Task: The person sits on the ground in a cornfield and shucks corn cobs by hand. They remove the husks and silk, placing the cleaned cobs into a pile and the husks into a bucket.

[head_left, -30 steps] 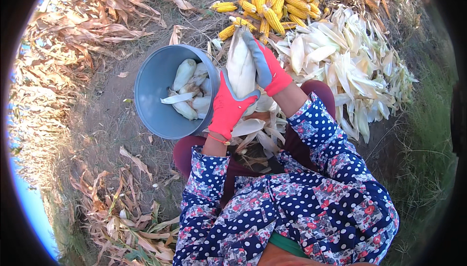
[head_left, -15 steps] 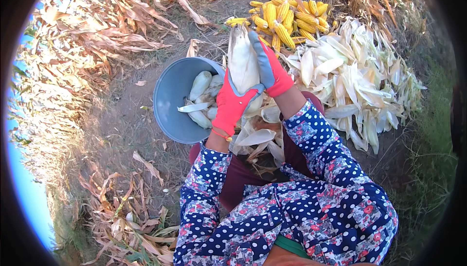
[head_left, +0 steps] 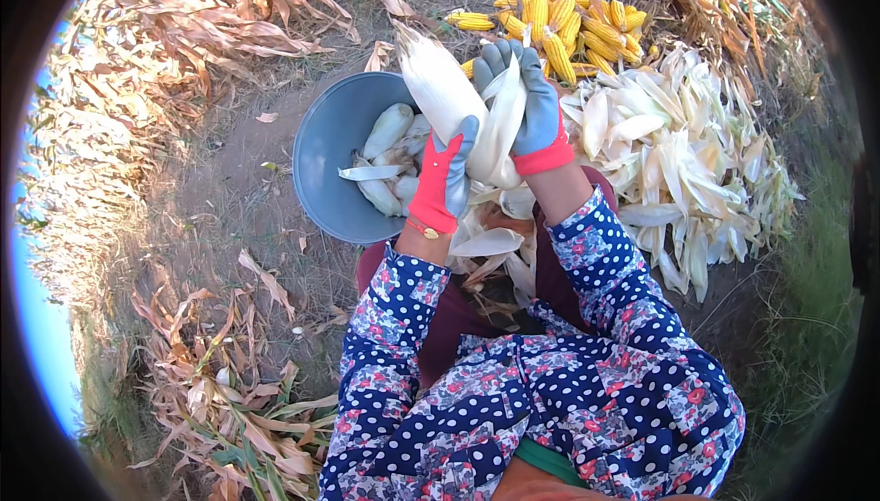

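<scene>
An ear of corn [head_left: 434, 79] in pale husk tilts up and to the left in front of me. My left hand [head_left: 446, 171], in a red and grey glove, is closed round its lower part. In the matching glove, my right hand [head_left: 532, 102] grips a husk leaf [head_left: 500, 125] that is pulled away from the ear's right side and still joined near its base. Just left of my hands stands a grey bucket [head_left: 312, 157] with several unhusked ears [head_left: 390, 130] in it.
Beyond my right hand lies a pile of bare yellow cobs [head_left: 559, 24]. A large heap of stripped husks [head_left: 678, 153] is on the right, and more loose husks [head_left: 490, 242] lie between my knees. Dry corn stalks [head_left: 220, 6] cover the ground at far left.
The ear has tipped to the left. My right hand has turned and moved right, drawing a husk leaf away from the ear, while the left hand keeps its hold.
</scene>
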{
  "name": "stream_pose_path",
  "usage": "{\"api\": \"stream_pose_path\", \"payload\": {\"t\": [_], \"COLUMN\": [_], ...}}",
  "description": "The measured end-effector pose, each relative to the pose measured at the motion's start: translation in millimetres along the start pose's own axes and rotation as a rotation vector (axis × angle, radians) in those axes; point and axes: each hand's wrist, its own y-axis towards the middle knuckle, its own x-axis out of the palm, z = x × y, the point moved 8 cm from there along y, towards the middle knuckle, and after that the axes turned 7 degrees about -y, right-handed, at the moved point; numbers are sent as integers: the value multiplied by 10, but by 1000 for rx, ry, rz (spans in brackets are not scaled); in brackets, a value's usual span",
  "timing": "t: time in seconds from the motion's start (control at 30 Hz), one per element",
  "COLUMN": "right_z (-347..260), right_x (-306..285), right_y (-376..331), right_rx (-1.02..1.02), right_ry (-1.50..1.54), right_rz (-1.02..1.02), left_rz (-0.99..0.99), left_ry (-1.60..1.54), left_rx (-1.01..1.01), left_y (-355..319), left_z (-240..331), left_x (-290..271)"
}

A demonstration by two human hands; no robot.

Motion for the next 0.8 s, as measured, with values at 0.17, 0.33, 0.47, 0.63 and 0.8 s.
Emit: {"api": "stream_pose_path", "payload": {"t": [0.17,0.33,0.47,0.63,0.8], "right_z": [162,243,696,493,329], "right_x": [201,99,-151,-694,-504], "right_y": [-106,-523,-1198,-1089,-875], "right_rx": [384,542,1041,626,157], "right_ry": [-8,-1086,-1438,-2447,-2242], "right_rz": [-485,-300,-715,-676,-660], "left_rz": [190,480,591,449,248], "left_ry": [66,-88,-193,-247,-269], "left_rx": [73,300,437,453,310], "left_y": [31,69,127,-62,55], "left_z": [319,849,1171,1485,1193], "left_x": [-164,-758,-1335,-1391,-728]}}
